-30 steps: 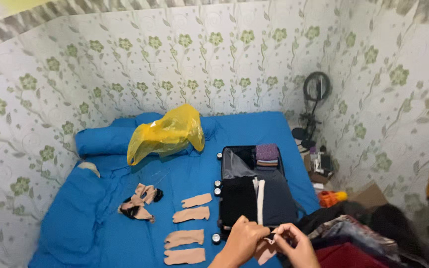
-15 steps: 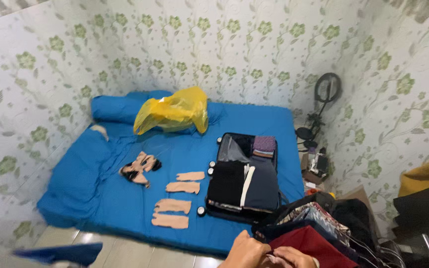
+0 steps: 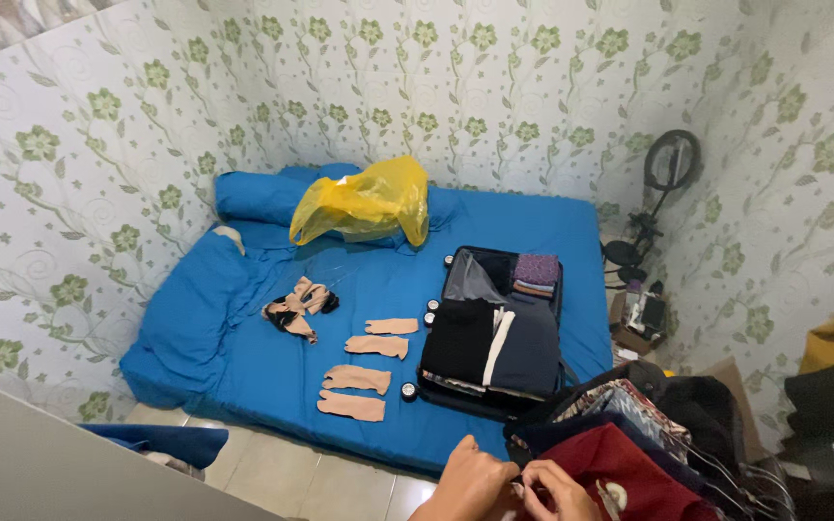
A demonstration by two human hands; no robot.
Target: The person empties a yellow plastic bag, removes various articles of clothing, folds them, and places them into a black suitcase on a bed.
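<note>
My left hand (image 3: 465, 479) and my right hand (image 3: 552, 490) meet at the bottom edge, fingers pinched together on a small pale piece of fabric that is mostly hidden between them. They hover over the floor just in front of the blue mattress (image 3: 272, 386), beside a pile of clothes (image 3: 620, 453) with a dark red garment on top. An open black suitcase (image 3: 489, 338) with folded clothes lies on the mattress beyond my hands.
Several beige socks (image 3: 364, 376) lie in a row left of the suitcase, next to a beige-and-black bundle (image 3: 296, 307). A yellow plastic bag (image 3: 364, 203) sits at the mattress head. A ring light stand (image 3: 663, 183) occupies the right corner. Floral wallpaper surrounds the room.
The view has pulled back and away from the mattress, so the floor and a pale surface at the lower left show. My hands stay together, lower in the view, near the clothes pile.
</note>
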